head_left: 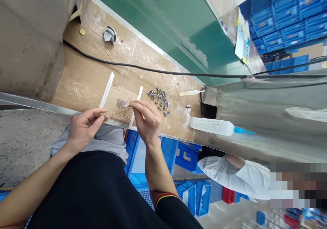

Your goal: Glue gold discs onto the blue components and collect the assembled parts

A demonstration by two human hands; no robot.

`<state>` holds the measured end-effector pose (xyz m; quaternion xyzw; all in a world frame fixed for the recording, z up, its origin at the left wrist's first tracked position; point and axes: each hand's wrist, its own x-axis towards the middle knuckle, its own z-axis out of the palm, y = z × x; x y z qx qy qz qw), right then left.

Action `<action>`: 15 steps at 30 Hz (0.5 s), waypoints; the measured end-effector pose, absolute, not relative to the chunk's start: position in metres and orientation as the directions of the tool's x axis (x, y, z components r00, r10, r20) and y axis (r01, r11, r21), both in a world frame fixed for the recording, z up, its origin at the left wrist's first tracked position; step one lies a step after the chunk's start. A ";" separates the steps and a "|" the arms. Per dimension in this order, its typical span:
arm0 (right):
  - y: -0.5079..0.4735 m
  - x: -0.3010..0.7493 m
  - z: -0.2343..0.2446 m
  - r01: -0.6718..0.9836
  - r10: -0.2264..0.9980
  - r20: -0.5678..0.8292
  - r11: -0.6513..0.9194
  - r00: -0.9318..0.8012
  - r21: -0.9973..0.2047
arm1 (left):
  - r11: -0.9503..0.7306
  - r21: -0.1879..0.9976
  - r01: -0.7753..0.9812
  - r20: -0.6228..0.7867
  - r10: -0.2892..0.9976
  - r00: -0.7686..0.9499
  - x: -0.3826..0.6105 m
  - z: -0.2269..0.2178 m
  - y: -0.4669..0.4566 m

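My left hand (pixel 85 128) is closed in a pinch on a small brass-coloured disc (pixel 102 114) above the bench's front edge. My right hand (pixel 148 118) is closed too, thumb and fingertips pressed together; what they hold, if anything, is too small to make out. Just left of those fingertips sits a small clear, whitish lump or dish (pixel 123 103) on a cardboard patch (pixel 116 94) between two white tape strips. Tiny brown bits (pixel 121 114) are scattered around it. Beyond my right hand lies a loose pile of small blue-and-brass parts (pixel 161 99).
A black cable (pixel 153 71) crosses the bench. To the right lie a pale flat stick-like tool (pixel 191 92) and a white bottle (pixel 213 126) with a blue nozzle. Another disc (pixel 82 32) and crumpled material (pixel 109 35) lie far left. Blue crates (pixel 187 155) stand below; a person sits at right.
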<state>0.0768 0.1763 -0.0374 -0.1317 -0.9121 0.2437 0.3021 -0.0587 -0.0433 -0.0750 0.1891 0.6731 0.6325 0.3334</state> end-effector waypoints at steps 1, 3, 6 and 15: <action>0.174 0.078 -0.036 0.108 0.436 0.482 0.816 -0.760 -0.568 | 0.132 0.974 -0.185 -0.225 0.684 -0.694 -0.059 -0.074 -0.043; 0.168 0.080 -0.036 0.130 0.571 0.432 0.694 -0.699 -0.708 | 0.136 0.964 -0.228 -0.256 0.700 -0.666 -0.058 -0.070 -0.043; 0.156 0.081 -0.040 0.073 0.763 0.188 0.294 -0.618 -0.953 | 0.126 0.955 -0.267 -0.272 0.727 -0.631 -0.053 -0.058 -0.041; 0.125 0.080 -0.034 -0.112 0.612 -0.395 -0.624 -0.685 -0.773 | 0.083 0.968 -0.238 -0.220 0.741 -0.634 -0.043 -0.030 -0.033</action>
